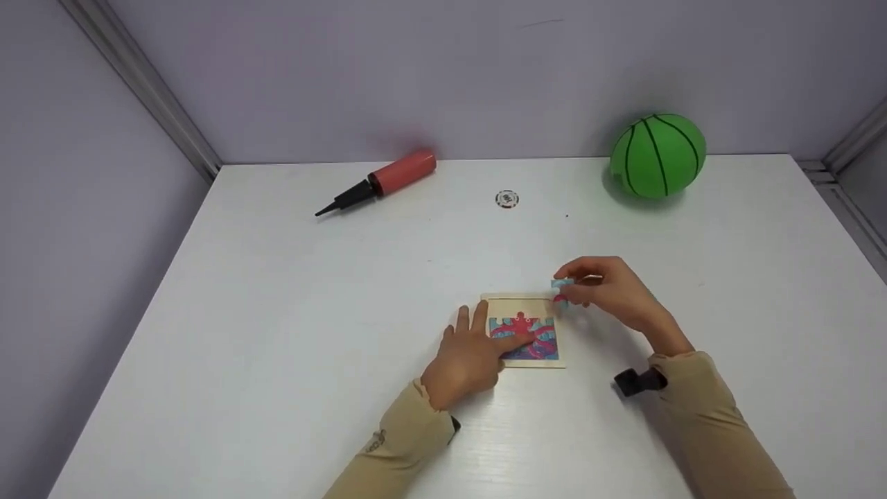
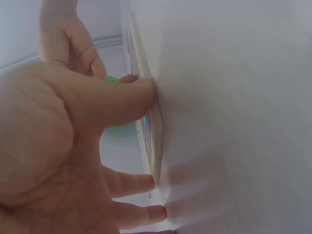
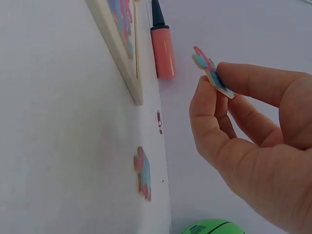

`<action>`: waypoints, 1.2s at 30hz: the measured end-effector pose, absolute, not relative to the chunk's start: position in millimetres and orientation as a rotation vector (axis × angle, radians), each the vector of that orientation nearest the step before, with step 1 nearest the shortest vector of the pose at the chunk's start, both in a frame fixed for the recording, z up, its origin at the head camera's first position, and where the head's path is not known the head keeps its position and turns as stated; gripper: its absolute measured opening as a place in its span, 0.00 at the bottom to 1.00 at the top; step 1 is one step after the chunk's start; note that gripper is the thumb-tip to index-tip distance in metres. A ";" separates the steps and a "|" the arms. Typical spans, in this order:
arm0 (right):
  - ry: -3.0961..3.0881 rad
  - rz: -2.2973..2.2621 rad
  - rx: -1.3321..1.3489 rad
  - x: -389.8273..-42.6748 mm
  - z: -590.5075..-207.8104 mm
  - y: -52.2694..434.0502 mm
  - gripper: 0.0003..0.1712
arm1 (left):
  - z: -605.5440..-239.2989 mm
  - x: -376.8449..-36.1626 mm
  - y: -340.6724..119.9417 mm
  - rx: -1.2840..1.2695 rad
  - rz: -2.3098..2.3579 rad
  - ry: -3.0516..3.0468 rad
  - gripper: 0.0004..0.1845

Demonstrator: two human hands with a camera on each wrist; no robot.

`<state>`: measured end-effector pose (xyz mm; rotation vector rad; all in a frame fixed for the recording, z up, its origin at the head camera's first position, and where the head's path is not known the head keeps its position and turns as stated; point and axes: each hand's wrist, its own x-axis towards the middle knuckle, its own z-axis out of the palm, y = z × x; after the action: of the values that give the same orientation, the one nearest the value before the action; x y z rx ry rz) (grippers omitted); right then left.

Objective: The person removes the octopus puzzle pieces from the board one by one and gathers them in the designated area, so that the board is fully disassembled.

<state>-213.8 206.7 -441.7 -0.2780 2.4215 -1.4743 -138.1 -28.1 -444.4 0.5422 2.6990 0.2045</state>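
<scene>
A square wooden puzzle board (image 1: 523,305) lies on the table. Its lower part is filled with a pink octopus picture (image 1: 544,346) on blue and purple; bare wood shows in the upper part. My left hand (image 1: 466,360) rests on the board's left side, fingers spread, one digit lying across the picture. In the left wrist view the thumb (image 2: 112,100) touches the board's edge. Above the board's upper right corner, my right hand (image 1: 613,291) pinches a blue and pink puzzle piece (image 3: 213,73) between thumb and fingers. Another puzzle piece (image 3: 144,173) lies loose on the table below it.
At the back left lies a red hand pump (image 1: 405,173) with a black nozzle. A round chip (image 1: 507,199) sits near the back middle. The green ball (image 1: 658,156) with black lines stands at the back right, near the wall (image 1: 485,83).
</scene>
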 end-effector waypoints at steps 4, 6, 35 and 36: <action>2.414 -1.486 -0.261 -213.4 -443.1 220.1 0.14 | -444.4 -137.8 -28.6 0.557 0.169 2.710 0.30; 2.415 -1.495 -0.237 -213.3 -442.7 227.0 0.14 | -444.0 -137.6 -29.2 0.554 0.175 2.712 0.30; 2.525 -1.474 -0.018 -200.0 -451.8 346.5 0.24 | -445.6 -136.7 -29.0 0.571 0.201 2.718 0.31; 2.529 -1.453 -0.003 -200.2 -452.6 350.4 0.24 | -446.4 -136.9 -28.8 0.572 0.200 2.717 0.31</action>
<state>-200.2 350.4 -452.6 -0.0029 2.5295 -1.4533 -136.9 -28.8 -446.4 0.5717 2.7168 0.2001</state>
